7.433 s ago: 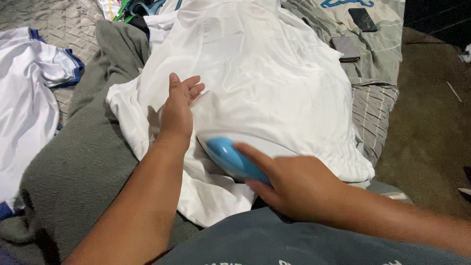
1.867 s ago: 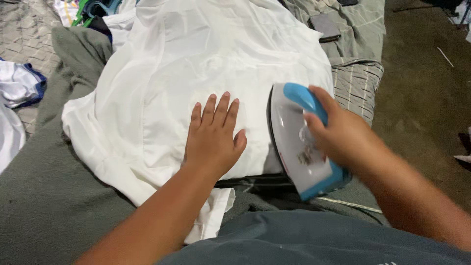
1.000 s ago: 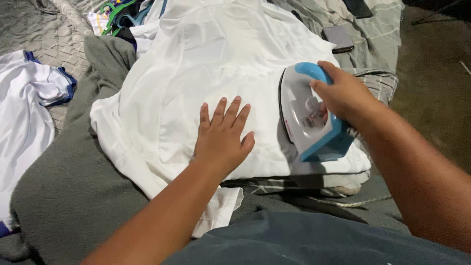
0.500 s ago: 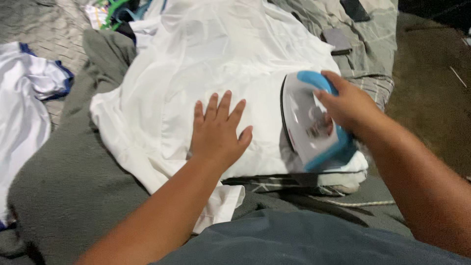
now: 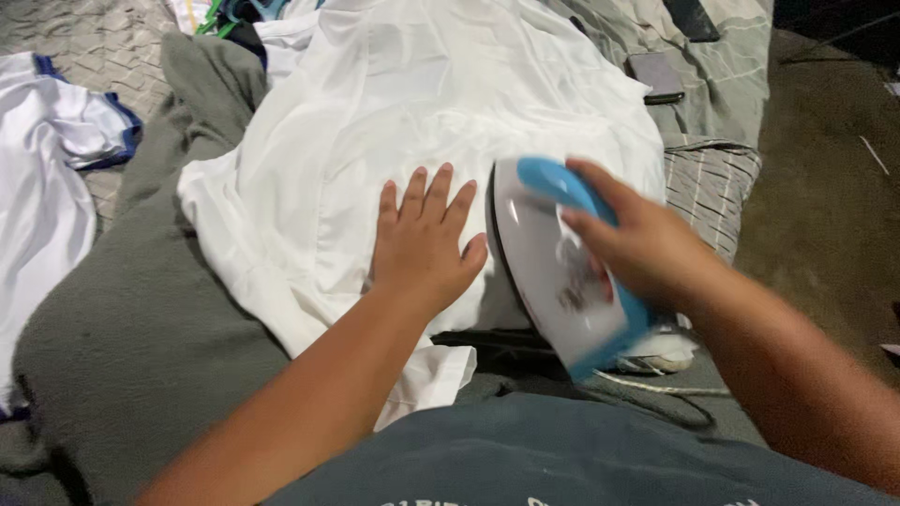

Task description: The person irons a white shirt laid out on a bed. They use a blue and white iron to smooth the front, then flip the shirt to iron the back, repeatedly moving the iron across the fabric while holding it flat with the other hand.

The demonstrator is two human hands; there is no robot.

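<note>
The left hand (image 5: 422, 239) is pressing flat, fingers spread, on the white cotton garment (image 5: 450, 122). The right hand (image 5: 637, 245) is gripping the blue-and-white plastic iron (image 5: 553, 272), tilted beside it on the grey blanket (image 5: 141, 328).

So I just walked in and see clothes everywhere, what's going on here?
A person is ironing. The left hand lies flat, fingers spread, on a white garment spread over a grey blanket. The right hand grips the blue handle of an iron, tipped on its side at the garment's edge. Another white garment with blue trim lies to the left.
</note>
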